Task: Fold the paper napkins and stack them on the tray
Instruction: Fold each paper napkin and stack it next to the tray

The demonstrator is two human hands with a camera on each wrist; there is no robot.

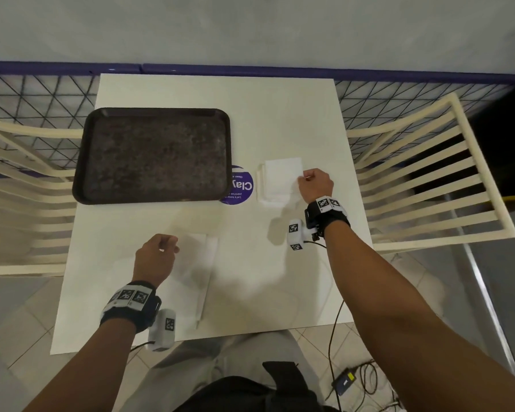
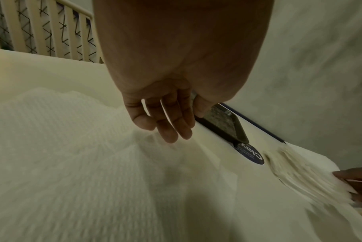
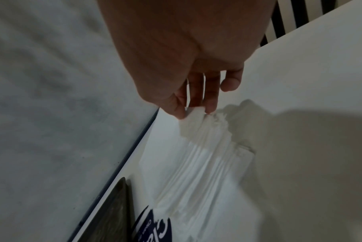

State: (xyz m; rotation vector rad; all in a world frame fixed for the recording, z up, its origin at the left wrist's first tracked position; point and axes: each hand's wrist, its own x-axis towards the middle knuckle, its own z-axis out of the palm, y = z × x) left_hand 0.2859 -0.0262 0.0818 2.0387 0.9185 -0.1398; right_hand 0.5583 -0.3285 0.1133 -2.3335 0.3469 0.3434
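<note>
A dark, empty tray (image 1: 152, 156) sits at the table's far left. To its right lies a stack of white paper napkins (image 1: 280, 179). My right hand (image 1: 308, 178) pinches the top napkin's near right corner (image 3: 196, 117) between thumb and fingers (image 3: 210, 108) and lifts it slightly. Close to me an opened white napkin (image 1: 197, 272) lies flat on the table. My left hand (image 1: 164, 248) hovers over its left part (image 2: 72, 147); its fingers (image 2: 169, 131) hang relaxed and hold nothing. The tray's corner (image 2: 223, 124) shows behind the left hand.
A round purple sticker (image 1: 241, 185) lies on the white table (image 1: 250, 114) between tray and stack. Cream slatted chairs stand to the left (image 1: 21, 173) and right (image 1: 428, 173). Cables (image 1: 354, 379) lie on the floor at the near right.
</note>
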